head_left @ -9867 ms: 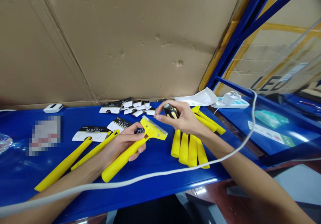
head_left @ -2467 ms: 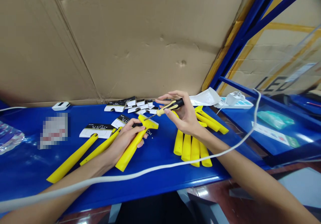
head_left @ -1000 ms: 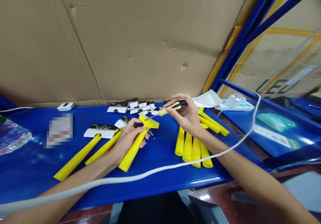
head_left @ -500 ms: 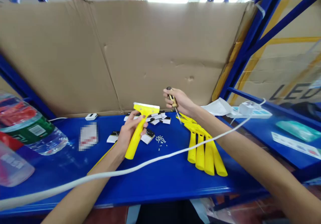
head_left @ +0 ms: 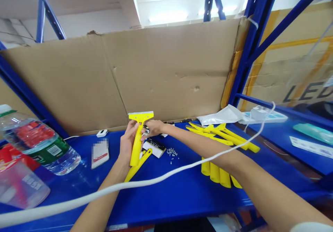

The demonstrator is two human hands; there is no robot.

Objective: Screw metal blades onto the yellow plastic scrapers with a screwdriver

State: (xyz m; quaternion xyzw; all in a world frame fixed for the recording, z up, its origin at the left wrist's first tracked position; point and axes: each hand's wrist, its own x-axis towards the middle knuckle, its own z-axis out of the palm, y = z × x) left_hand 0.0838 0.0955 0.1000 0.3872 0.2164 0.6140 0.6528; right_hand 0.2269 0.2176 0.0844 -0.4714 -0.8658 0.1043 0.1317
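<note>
My left hand (head_left: 128, 142) is closed around the handle of a yellow scraper (head_left: 137, 138), held upright with its wide head at the top and two small screws in it. Just behind the scraper, my right hand (head_left: 155, 127) has its fingers curled over the small black-and-white packets. Something dark and shiny shows at its fingertips, partly hidden by the scraper, and I cannot make out what it is. Beneath lies a black-and-white packet (head_left: 155, 148), with a pile of small screws (head_left: 171, 152) to its right. A screwdriver (head_left: 186, 120) rests along the cardboard.
Yellow scraper parts (head_left: 221, 135) and several yellow handles (head_left: 214, 172) lie at right. Another yellow piece (head_left: 137, 166) lies under my left hand. A white cable (head_left: 166, 177) crosses the view. At left are a bottle (head_left: 52, 148), a plastic cup (head_left: 28, 187) and a white card (head_left: 100, 155).
My right hand has let go of the screwdriver and moved left and down to the packets behind the scraper. My left hand has turned the scraper more upright. The view has tilted up.
</note>
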